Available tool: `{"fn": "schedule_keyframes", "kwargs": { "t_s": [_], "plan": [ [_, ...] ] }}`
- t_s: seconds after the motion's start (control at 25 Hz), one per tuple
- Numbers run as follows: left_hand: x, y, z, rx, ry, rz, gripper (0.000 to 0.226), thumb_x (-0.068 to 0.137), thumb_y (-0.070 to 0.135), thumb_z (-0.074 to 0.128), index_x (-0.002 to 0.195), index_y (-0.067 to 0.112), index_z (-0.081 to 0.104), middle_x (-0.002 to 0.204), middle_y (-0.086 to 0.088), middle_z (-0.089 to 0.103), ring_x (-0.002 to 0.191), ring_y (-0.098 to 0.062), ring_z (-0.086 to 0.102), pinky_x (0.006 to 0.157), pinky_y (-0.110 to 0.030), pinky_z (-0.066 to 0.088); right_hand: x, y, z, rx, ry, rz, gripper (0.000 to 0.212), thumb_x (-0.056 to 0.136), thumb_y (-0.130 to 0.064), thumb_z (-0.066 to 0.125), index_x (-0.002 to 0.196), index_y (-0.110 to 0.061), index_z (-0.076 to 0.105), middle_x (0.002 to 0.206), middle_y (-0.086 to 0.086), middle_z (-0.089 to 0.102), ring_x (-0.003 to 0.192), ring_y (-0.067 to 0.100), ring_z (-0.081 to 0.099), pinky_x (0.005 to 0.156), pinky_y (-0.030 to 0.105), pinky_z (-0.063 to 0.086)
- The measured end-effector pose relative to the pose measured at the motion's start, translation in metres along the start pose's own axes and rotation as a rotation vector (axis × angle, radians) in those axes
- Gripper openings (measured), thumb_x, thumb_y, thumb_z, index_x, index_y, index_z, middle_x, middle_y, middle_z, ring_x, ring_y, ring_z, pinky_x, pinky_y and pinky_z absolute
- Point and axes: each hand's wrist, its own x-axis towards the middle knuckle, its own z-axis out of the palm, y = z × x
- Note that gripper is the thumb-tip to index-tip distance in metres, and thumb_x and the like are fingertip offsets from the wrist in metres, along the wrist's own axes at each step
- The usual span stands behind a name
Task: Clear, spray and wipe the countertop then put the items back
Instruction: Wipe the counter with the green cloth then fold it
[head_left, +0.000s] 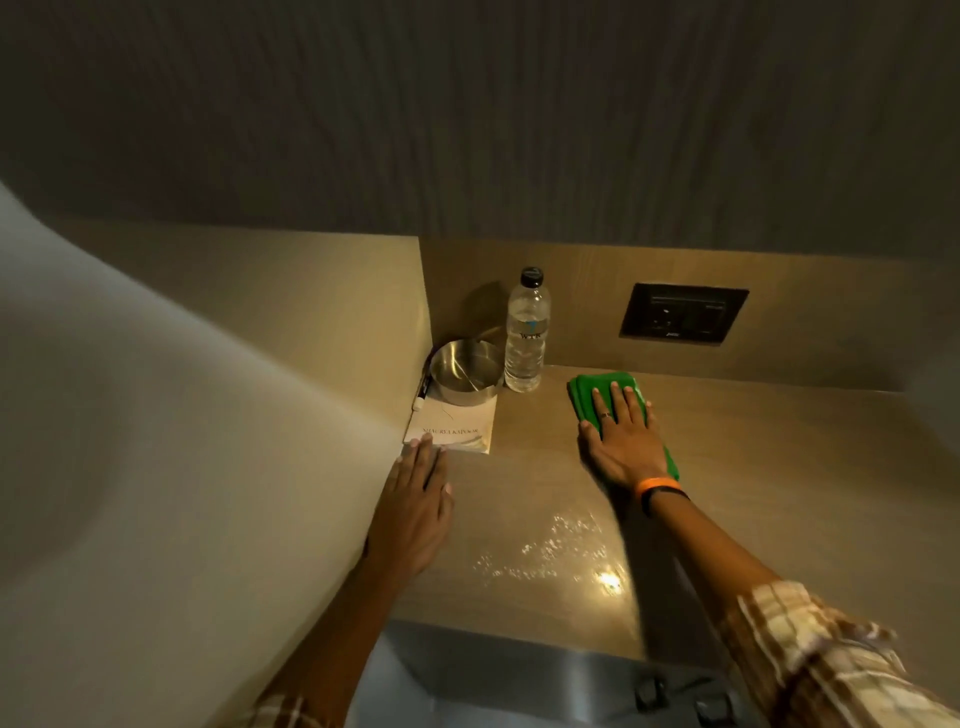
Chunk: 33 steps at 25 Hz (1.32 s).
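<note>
My right hand (621, 434) lies flat, fingers spread, pressing a folded green cloth (587, 389) onto the wooden countertop (753, 467) near the back wall. My left hand (418, 499) rests flat on the counter by the left side panel, its fingertips touching the near edge of a white notepad (457, 423). A steel bowl (467, 369) sits on the pad's far end in the back left corner. A pen (422, 389) lies between the bowl and the panel. A clear water bottle (525, 332) with a black cap stands upright right of the bowl. Spray droplets (550, 551) glisten on the near counter.
A dark socket plate (683, 312) is set in the back wall to the right. A tall light panel (234, 364) borders the counter on the left. Below the front edge a grey appliance top with knobs (649, 691) shows.
</note>
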Motion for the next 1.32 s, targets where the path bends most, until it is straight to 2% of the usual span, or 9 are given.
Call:
{"fn": "schedule_keyframes", "kwargs": {
  "t_s": [0.12, 0.28, 0.36, 0.52, 0.6, 0.76, 0.92, 1.16, 1.32],
  "plan": [
    [0.003, -0.001, 0.004, 0.007, 0.007, 0.003, 0.059, 0.104, 0.036, 0.015, 0.158, 0.014, 0.015, 0.168, -0.009, 0.007, 0.156, -0.027, 0.002, 0.126, -0.039, 0.004, 0.014, -0.017, 0.005, -0.093, -0.042, -0.250, 0.062, 0.106, -0.049, 0.020, 0.161, -0.026, 0.005, 0.170, 0.001, -0.003, 0.157, 0.019, -0.010, 0.128, 0.045, -0.004],
    [0.000, 0.000, -0.001, -0.063, 0.015, 0.014, 0.056, 0.107, 0.031, 0.024, 0.159, 0.012, 0.011, 0.168, -0.009, 0.002, 0.156, -0.024, -0.004, 0.128, -0.038, 0.002, -0.067, 0.017, 0.006, -0.136, -0.083, -0.532, 0.059, 0.106, -0.049, 0.021, 0.159, -0.036, -0.001, 0.169, -0.008, -0.008, 0.156, 0.011, -0.016, 0.128, 0.038, -0.008],
    [-0.001, 0.002, -0.002, -0.123, 0.022, -0.005, 0.056, 0.107, 0.030, 0.028, 0.158, 0.010, 0.016, 0.168, -0.009, 0.007, 0.156, -0.024, 0.000, 0.128, -0.039, 0.005, -0.118, 0.040, 0.013, -0.084, -0.023, -0.409, 0.059, 0.104, -0.053, 0.017, 0.159, -0.038, 0.001, 0.169, -0.008, -0.007, 0.155, 0.009, -0.017, 0.129, 0.039, -0.005],
    [-0.001, 0.005, -0.002, -0.118, 0.031, -0.027, 0.058, 0.107, 0.031, 0.027, 0.159, 0.010, 0.010, 0.168, -0.010, 0.009, 0.156, -0.025, 0.003, 0.128, -0.041, 0.009, -0.179, 0.013, 0.042, -0.047, 0.131, 0.133, 0.068, 0.099, -0.056, 0.003, 0.159, -0.024, 0.003, 0.169, 0.006, -0.004, 0.157, 0.023, -0.010, 0.129, 0.047, 0.001],
    [-0.001, 0.003, -0.001, -0.084, 0.022, -0.016, 0.059, 0.107, 0.032, 0.025, 0.159, 0.010, 0.006, 0.168, -0.011, 0.006, 0.156, -0.026, 0.002, 0.128, -0.041, 0.008, -0.158, -0.019, 0.040, -0.002, 0.120, 0.170, 0.066, 0.102, -0.053, 0.009, 0.159, -0.021, 0.004, 0.168, 0.007, -0.004, 0.157, 0.025, -0.009, 0.129, 0.048, 0.000],
    [0.000, 0.003, 0.002, -0.039, 0.010, -0.005, 0.060, 0.107, 0.032, 0.022, 0.159, 0.008, 0.003, 0.168, -0.011, 0.002, 0.156, -0.026, -0.001, 0.128, -0.042, 0.007, -0.103, -0.049, 0.024, -0.046, -0.005, -0.168, 0.059, 0.106, -0.049, 0.019, 0.160, -0.029, 0.004, 0.170, 0.000, -0.004, 0.157, 0.019, -0.013, 0.129, 0.046, -0.003],
    [-0.001, 0.001, 0.003, -0.063, 0.010, 0.002, 0.060, 0.107, 0.032, 0.024, 0.158, 0.006, 0.005, 0.168, -0.013, 0.003, 0.156, -0.027, 0.001, 0.128, -0.041, 0.006, -0.147, -0.022, 0.034, -0.122, -0.048, -0.507, 0.058, 0.105, -0.048, 0.018, 0.160, -0.035, 0.005, 0.170, -0.007, -0.003, 0.156, 0.013, -0.014, 0.128, 0.040, -0.006],
    [0.003, 0.000, 0.009, -0.076, 0.010, -0.014, 0.061, 0.107, 0.039, 0.019, 0.158, 0.009, 0.009, 0.168, -0.012, 0.005, 0.156, -0.027, 0.000, 0.128, -0.043, 0.007, -0.197, -0.065, 0.058, 0.012, 0.147, 0.194, 0.064, 0.101, -0.048, 0.015, 0.159, -0.020, 0.010, 0.169, 0.010, 0.001, 0.157, 0.029, -0.004, 0.128, 0.053, 0.004],
    [0.006, -0.002, 0.007, -0.116, -0.050, 0.005, 0.061, 0.107, 0.041, 0.018, 0.158, 0.009, 0.009, 0.168, -0.010, 0.003, 0.156, -0.025, -0.001, 0.128, -0.042, 0.003, -0.187, -0.155, 0.066, 0.165, 0.058, 0.133, 0.063, 0.105, -0.045, 0.019, 0.159, -0.018, -0.001, 0.165, 0.011, -0.014, 0.155, 0.032, -0.016, 0.125, 0.052, -0.013]
  ]
}}
